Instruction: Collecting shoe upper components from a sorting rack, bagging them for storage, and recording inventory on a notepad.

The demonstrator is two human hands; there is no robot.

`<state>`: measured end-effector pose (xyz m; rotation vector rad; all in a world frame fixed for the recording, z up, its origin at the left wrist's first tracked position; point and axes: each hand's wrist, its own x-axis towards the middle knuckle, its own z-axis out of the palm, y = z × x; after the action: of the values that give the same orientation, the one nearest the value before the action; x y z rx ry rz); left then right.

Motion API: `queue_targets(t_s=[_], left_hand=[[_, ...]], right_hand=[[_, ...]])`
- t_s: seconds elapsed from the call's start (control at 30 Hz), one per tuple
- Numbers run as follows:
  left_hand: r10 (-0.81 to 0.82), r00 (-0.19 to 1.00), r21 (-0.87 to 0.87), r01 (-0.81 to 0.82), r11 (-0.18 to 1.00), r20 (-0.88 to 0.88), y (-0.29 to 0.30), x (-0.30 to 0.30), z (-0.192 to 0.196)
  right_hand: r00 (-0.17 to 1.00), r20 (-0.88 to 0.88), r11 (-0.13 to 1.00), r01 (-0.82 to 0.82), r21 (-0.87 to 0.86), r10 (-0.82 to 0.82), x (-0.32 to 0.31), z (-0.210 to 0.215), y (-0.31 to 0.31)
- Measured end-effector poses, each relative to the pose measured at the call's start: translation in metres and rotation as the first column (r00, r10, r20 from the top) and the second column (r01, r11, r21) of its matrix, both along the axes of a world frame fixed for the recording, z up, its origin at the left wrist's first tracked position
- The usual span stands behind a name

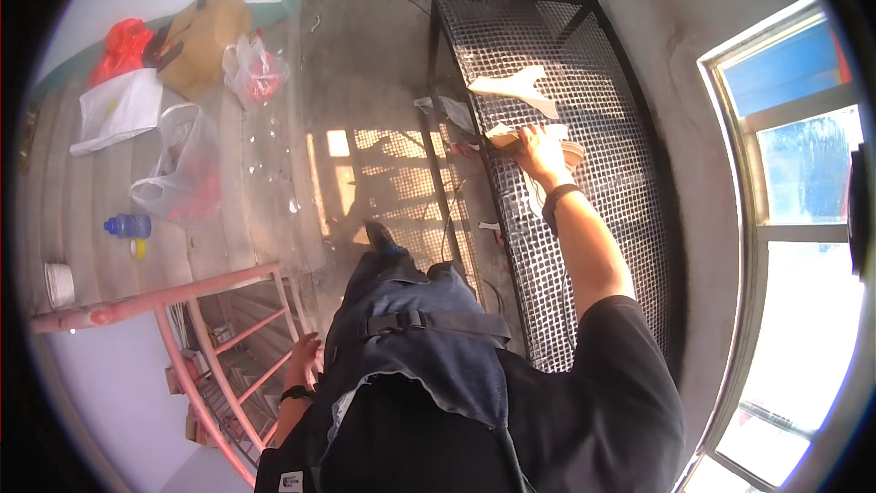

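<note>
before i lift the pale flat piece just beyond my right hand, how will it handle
The pale flat piece looks thin, so probably light. Lying flat on the mesh, it seems likelier to slide than roll; stiffness is unclear.

We're seeing a small tan, flat-looking piece (501, 139) and a brown, round-edged piece (574, 154), both partly hidden, lying close together on a black metal mesh rack (620, 219); can't really tell the material.
</note>
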<state>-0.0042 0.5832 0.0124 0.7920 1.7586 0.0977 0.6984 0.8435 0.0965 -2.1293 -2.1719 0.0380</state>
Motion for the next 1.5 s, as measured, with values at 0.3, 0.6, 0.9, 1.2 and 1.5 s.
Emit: queue_targets(t_s=[0.3, 0.6, 0.9, 1.2, 1.5], left_hand=[[0.001, 1.0, 0.339, -0.003, 0.941, 0.006, 0.191, -0.056, -0.01], [-0.083, 0.996, 0.205, 0.086, 0.975, -0.024, 0.235, -0.005, -0.005], [0.048, 0.998, 0.077, -0.045, 0.996, -0.036, 0.305, 0.063, 0.015], [-0.334, 0.926, 0.392, 0.244, 0.887, 0.179, 0.503, 0.192, 0.109], [0.084, 0.328, 0.081, -0.459, 0.885, 0.941, 0.586, 0.217, 0.195]], right_hand=[[0.982, 0.17, 0.997, 0.077, 0.012, -0.078, -0.021, 0.015, 0.074], [1.0, 0.023, 0.996, -0.017, -0.085, 0.019, 0.017, -0.025, 0.163], [0.982, 0.074, 0.958, -0.15, -0.243, 0.173, -0.01, 0.028, 0.168], [0.915, -0.357, 0.954, -0.255, -0.159, 0.186, -0.074, 0.092, 0.31], [0.293, -0.179, 0.334, -0.901, 0.276, 0.939, -0.304, 0.185, 0.384]])
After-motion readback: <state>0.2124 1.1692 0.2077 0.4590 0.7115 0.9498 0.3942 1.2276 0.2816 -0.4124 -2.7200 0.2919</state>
